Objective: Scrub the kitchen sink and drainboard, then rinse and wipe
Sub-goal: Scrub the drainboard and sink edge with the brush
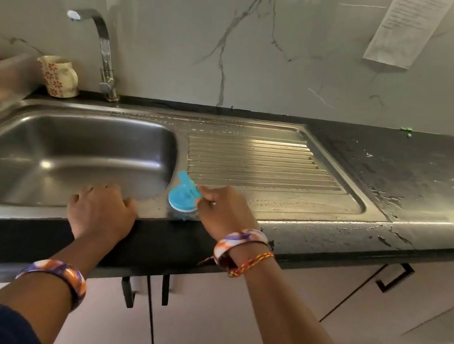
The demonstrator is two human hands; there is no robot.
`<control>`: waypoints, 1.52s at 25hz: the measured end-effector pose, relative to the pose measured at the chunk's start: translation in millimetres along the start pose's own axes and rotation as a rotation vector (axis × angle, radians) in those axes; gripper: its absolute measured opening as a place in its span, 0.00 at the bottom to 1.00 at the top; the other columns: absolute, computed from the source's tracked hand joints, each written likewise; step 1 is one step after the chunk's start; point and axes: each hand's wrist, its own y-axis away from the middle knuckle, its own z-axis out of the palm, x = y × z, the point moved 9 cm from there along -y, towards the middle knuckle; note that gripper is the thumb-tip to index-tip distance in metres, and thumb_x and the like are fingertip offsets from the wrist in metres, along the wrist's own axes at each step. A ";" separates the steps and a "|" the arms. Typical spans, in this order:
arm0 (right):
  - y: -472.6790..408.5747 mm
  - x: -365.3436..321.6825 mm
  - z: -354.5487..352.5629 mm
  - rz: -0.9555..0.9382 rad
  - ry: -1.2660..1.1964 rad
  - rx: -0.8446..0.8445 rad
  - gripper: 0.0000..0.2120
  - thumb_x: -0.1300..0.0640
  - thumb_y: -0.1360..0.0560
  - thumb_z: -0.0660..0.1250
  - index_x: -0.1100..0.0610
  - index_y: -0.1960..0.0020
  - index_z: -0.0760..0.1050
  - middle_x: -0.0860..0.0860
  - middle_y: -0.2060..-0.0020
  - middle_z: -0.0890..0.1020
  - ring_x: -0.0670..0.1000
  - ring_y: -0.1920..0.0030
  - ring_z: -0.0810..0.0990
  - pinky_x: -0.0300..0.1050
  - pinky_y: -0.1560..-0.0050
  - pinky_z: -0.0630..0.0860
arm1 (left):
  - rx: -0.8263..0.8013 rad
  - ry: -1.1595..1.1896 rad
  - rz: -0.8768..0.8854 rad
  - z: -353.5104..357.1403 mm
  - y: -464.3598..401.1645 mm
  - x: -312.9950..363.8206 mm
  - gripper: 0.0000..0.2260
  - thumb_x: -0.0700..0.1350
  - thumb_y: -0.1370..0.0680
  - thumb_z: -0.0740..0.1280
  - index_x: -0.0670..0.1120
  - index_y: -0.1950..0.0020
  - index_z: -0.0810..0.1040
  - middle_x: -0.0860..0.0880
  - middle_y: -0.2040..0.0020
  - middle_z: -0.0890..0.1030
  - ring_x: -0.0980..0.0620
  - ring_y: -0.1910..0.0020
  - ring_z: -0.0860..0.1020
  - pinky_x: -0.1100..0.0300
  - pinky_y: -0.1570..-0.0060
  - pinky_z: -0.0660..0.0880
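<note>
Right hand [222,210] pinches the handle of a blue scrub brush [184,195], fingers curled round it, and presses the round head flat on the steel rim at the front of the sink, just where the basin [77,150] meets the drainboard [264,165]. Left hand [101,209] holds no tool; it rests on the front edge of the sink rim with its fingers bent over the lip toward the basin, steadying the body.

Scrubbing looks to be the step in hand. Soapy streaks and droplets lie across the ribbed drainboard and along its back edge, and the dark countertop [408,180] to the right is wet and speckled too, so the rinse and wipe seem not yet done. The tap [103,46] stands at the back left, with no water visible from it.

Next, the brush probably needs to work along the front rim and into the basin, which shows little foam. That calls for firm downward pressure and short strokes, keeping the grip tight on a handle likely slick with soap.
</note>
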 end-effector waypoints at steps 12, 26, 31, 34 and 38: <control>3.8 123.3 -121.2 0.367 0.080 0.293 0.15 0.61 0.22 0.60 0.61 0.37 0.76 0.61 0.43 0.80 0.59 0.44 0.78 0.45 0.45 0.73 | -0.044 -0.007 -0.006 9.6 -5.2 3.1 0.14 0.53 0.24 0.61 0.46 0.64 0.75 0.47 0.67 0.74 0.49 0.64 0.73 0.56 0.59 0.70; -10.1 198.6 -158.6 0.511 0.048 0.278 0.16 0.54 0.22 0.62 0.63 0.40 0.78 0.56 0.68 0.75 0.53 0.68 0.72 0.42 0.67 0.66 | -0.036 0.026 -0.021 6.1 -3.9 2.7 0.13 0.52 0.24 0.62 0.45 0.63 0.75 0.46 0.63 0.74 0.48 0.60 0.73 0.54 0.56 0.71; -1.7 180.3 -169.5 0.482 0.311 0.381 0.16 0.54 0.21 0.59 0.59 0.39 0.77 0.62 0.47 0.80 0.60 0.49 0.79 0.47 0.50 0.74 | -0.043 0.037 -0.014 8.2 -6.5 2.7 0.13 0.51 0.24 0.61 0.46 0.64 0.74 0.46 0.63 0.75 0.48 0.59 0.73 0.55 0.56 0.72; -1.6 88.2 -76.8 0.204 0.343 0.272 0.15 0.53 0.19 0.54 0.56 0.36 0.73 0.59 0.46 0.80 0.59 0.47 0.80 0.46 0.52 0.74 | -0.054 0.033 -0.006 9.3 -7.1 4.0 0.12 0.51 0.24 0.60 0.46 0.62 0.75 0.46 0.62 0.75 0.49 0.58 0.73 0.55 0.56 0.70; 3.6 -21.5 24.1 -0.170 0.310 0.087 0.18 0.53 0.19 0.53 0.50 0.29 0.65 0.55 0.43 0.79 0.54 0.44 0.78 0.46 0.48 0.75 | -0.069 0.042 0.000 8.4 -5.9 4.0 0.12 0.51 0.23 0.61 0.44 0.58 0.76 0.45 0.59 0.76 0.48 0.56 0.73 0.53 0.54 0.70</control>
